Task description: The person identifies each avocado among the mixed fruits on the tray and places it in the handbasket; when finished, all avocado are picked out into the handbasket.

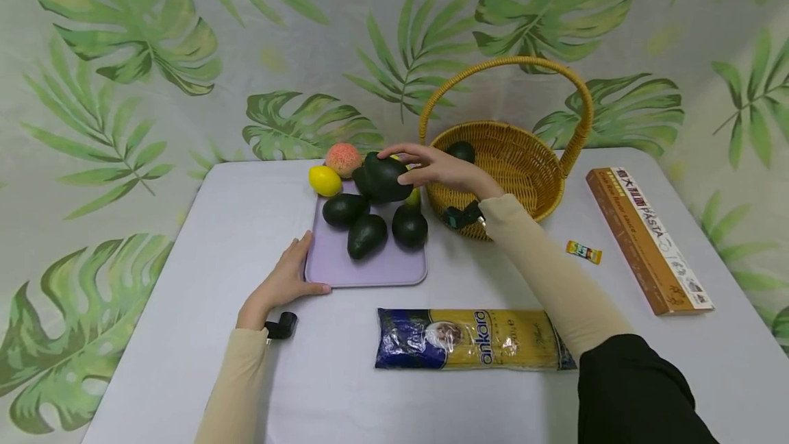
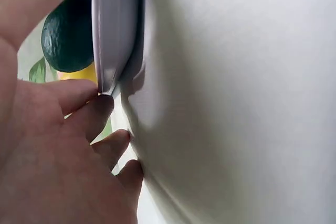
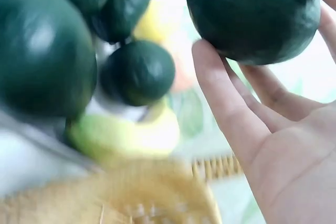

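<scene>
My right hand [image 1: 434, 168] holds a dark green avocado [image 1: 383, 180] over the far part of a lilac tray [image 1: 370, 275]. In the right wrist view, its fingers curl round this avocado [image 3: 254, 14]. Several more avocados [image 1: 368, 236] lie on the tray, with a yellow-green fruit [image 1: 413, 199] partly hidden at its right side. My left hand [image 1: 283, 273] spreads round the tray's near left corner, thumb along the front edge and fingers by the left side. The left wrist view shows fingertips touching the tray's rim [image 2: 107, 35]. A lemon [image 1: 324, 181] and a peach [image 1: 343, 159] sit at the far left corner.
Right of the tray stands a wicker basket [image 1: 524, 177] with a tall handle and one avocado [image 1: 461, 151] inside. An ankara pasta pack [image 1: 474, 339] lies nearer me. A small wrapped snack [image 1: 583, 252] and a long pasta box [image 1: 650, 242] are at the right.
</scene>
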`<state>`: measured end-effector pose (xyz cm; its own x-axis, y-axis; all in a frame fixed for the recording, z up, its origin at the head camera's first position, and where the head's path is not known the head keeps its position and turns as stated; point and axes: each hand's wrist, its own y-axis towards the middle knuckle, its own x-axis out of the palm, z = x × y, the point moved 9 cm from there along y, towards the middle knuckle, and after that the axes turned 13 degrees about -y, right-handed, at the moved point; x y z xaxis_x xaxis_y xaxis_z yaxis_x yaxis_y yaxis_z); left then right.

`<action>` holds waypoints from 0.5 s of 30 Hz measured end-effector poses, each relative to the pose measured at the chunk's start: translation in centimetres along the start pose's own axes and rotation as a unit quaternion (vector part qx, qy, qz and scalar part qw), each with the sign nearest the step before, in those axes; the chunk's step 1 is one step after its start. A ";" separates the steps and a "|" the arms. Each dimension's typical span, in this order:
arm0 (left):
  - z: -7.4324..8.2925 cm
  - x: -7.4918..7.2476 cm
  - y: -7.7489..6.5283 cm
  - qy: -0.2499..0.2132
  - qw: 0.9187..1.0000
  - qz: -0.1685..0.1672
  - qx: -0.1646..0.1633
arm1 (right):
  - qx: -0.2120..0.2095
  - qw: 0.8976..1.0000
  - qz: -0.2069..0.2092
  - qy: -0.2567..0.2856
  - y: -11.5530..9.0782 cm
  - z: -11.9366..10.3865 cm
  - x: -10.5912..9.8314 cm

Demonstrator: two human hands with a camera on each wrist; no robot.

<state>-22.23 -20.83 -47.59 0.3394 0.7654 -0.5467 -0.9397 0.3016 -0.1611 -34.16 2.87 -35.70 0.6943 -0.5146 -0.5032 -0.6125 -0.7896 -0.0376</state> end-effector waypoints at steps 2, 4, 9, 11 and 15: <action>0.0 0.0 0.1 -0.001 1.000 -0.005 0.001 | 0.010 1.000 0.001 0.016 -1.4 0.5 -0.8; 0.1 -0.1 0.2 -0.002 1.000 -0.007 0.002 | 0.014 0.999 0.001 0.032 -2.8 1.0 -1.6; 0.2 -0.1 0.2 0.003 1.000 -0.013 0.002 | 0.016 0.996 0.014 0.082 -6.0 2.4 -3.5; 0.3 0.0 0.2 0.003 1.000 -0.016 0.003 | 0.021 0.995 0.029 0.093 -7.3 3.0 -4.5; 0.4 -0.1 0.2 -0.001 1.000 -0.016 0.005 | 0.033 0.992 0.063 0.105 -9.7 4.3 -6.6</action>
<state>-22.46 -20.57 -47.26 0.3703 0.7563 -0.5393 -0.9276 0.3321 -0.1712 -34.45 15.36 -35.75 0.6695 -0.6721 -0.3164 -0.7183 -0.6943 -0.0452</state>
